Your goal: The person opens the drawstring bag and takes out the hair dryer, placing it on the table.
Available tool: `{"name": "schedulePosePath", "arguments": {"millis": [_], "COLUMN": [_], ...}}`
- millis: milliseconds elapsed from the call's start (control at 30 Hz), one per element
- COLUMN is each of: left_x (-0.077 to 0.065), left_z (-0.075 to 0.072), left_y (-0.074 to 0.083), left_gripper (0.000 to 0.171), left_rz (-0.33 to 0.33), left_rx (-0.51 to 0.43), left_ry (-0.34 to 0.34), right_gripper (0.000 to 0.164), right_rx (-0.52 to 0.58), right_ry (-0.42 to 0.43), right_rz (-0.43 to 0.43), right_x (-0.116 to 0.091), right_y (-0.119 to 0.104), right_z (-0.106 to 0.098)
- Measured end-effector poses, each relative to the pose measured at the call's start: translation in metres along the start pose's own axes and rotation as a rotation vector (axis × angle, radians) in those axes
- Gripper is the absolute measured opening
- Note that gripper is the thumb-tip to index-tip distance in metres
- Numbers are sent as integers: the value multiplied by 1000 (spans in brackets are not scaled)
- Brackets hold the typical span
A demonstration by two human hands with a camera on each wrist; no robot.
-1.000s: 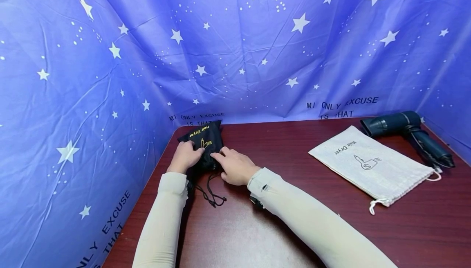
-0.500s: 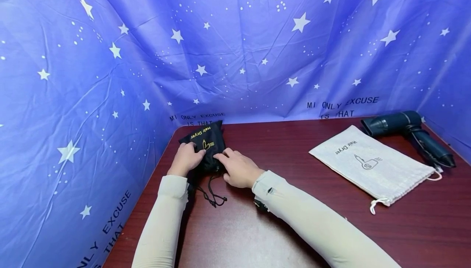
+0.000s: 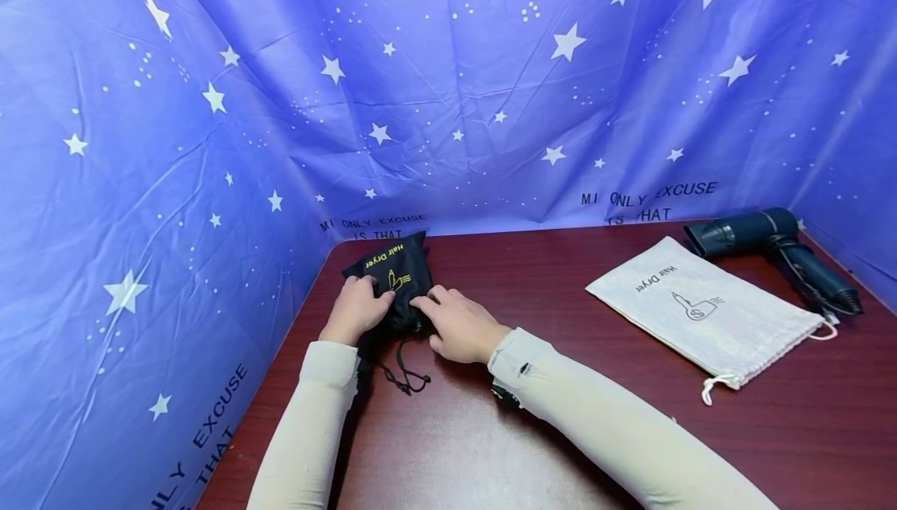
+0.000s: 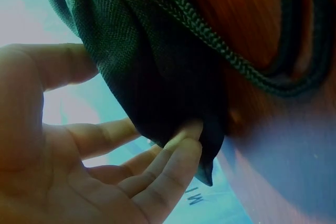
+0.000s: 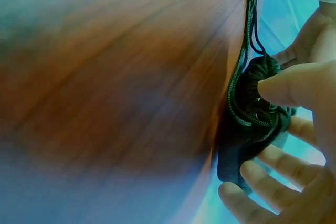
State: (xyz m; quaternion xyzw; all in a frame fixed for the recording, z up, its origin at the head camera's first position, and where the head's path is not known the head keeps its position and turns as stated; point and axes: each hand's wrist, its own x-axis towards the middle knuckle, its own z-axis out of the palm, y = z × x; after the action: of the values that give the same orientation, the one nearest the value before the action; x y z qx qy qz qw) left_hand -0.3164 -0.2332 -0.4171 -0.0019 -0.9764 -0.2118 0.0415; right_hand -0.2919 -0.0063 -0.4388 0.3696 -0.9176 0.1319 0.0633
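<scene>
A glossy reddish-brown surface (image 3: 532,284) stands in a corner, enclosed at the back and both sides by blue drapes (image 3: 448,43) printed with white stars and black lettering. Light glares on its near part. On it lie two drawstring pouches and one hair dryer. The black pouch (image 3: 406,269), marked "Hair Dryer" in yellow, is at the far left, its dark cord (image 4: 212,38) trailing towards the person. Two hands hold it: the left hand (image 3: 357,307) grips its left side, and the right hand (image 3: 462,327) has thumb and fingers about its right side, near the gathered mouth. Two pale sleeves (image 3: 301,424) cover the arms. Well apart, at the right, one white pouch (image 3: 708,331) lies flat, with the dark hair dryer (image 3: 750,233) just beyond.
</scene>
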Motion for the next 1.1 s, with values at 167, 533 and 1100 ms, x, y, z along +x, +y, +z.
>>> {"name": "schedulePosePath", "arguments": {"millis": [167, 533, 1100], "left_x": [-4, -10, -26], "left_z": [0, 4, 12], "left_y": [5, 10, 21], "left_gripper": [61, 59, 58], "left_rz": [14, 46, 62], "left_rx": [3, 21, 23], "left_ry": [7, 12, 22], "right_gripper": [67, 68, 65], "right_rx": [5, 10, -5], "right_ry": [20, 46, 88], "right_rz": [-6, -12, -40], "right_x": [-6, -19, -40], "right_y": [0, 3, 3], "right_z": [-3, -4, -8]}}
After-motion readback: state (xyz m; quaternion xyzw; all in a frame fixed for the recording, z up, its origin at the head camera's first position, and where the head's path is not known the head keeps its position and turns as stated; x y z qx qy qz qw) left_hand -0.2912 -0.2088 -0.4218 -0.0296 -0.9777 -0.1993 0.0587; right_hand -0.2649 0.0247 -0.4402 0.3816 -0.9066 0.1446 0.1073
